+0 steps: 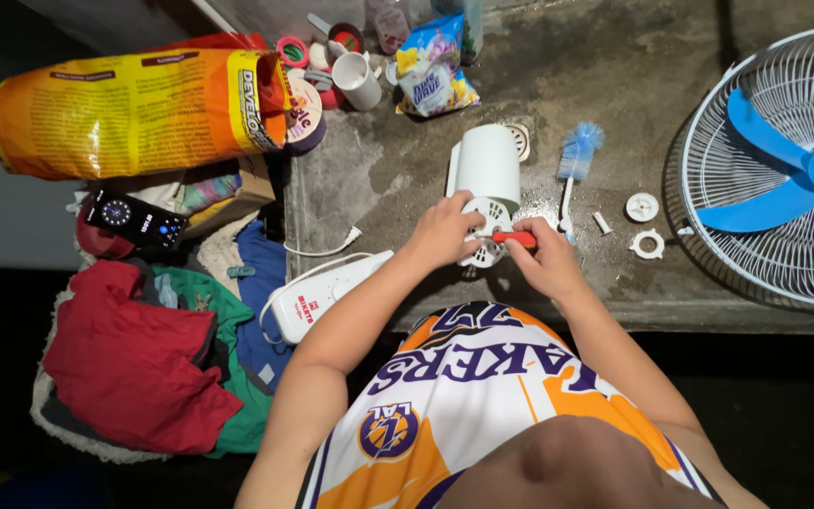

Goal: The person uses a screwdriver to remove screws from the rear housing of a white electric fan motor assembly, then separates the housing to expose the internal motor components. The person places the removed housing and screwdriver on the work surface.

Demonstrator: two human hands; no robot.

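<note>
Fan motor housing (488,170) on concrete ledge (614,85), long axis pointing away from the person.
Left hand (445,231) grips its vented near end; right hand (546,259), just right, holds red-handled screwdriver (514,238) tip toward it.

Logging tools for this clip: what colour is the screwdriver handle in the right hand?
Red, on the screwdriver handle in the right hand; head view.

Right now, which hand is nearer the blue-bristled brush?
Right. The right hand grips a red-handled tool just below and left of the blue-bristled brush, near its white handle. The left hand rests on the white motor housing, farther left of the brush.
</note>
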